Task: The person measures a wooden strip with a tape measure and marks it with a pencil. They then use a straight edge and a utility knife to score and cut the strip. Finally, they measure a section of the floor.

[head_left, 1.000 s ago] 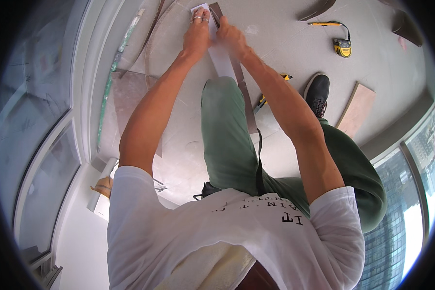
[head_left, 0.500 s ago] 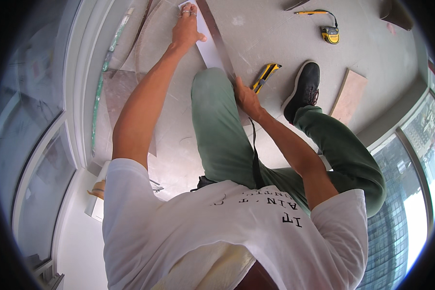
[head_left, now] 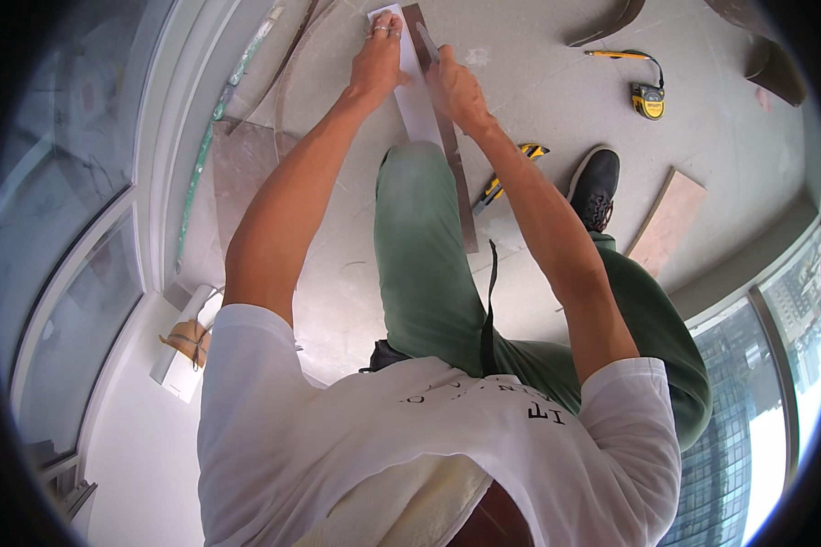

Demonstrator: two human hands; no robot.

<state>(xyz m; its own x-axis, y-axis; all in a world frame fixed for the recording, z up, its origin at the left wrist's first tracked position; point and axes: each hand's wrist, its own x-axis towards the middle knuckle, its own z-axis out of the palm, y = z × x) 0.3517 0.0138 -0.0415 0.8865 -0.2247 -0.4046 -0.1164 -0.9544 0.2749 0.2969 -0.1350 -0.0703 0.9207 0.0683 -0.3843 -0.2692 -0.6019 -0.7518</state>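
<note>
A long white strip [head_left: 420, 117] runs from under my right knee to the far end, beside a narrow dark brown strip [head_left: 461, 191] on the floor. My left hand [head_left: 377, 68] presses down on the white strip near its far end, fingers laid over it and thumb apart. Closed over the brown strip, my right hand [head_left: 462, 91] holds a thin grey blade-like tool [head_left: 426, 41], whose tip points away from me; its handle is hidden in the hand. A yellow and black utility knife [head_left: 493, 190] lies on the floor, partly behind my right forearm.
A yellow tape measure [head_left: 648, 100] and a pencil [head_left: 614, 55] lie to the far right. Near my shoe is a light wooden board [head_left: 668, 221]. Curved dark pieces [head_left: 608, 27] sit farther back. Along the left wall lie a green-stained pole [head_left: 198, 173] and a brown sheet [head_left: 242, 173].
My right hand has moved forward from beside my knee to near the far end of the strips, with the grey tool now showing. My left hand stays on the white strip. The view has shifted.
</note>
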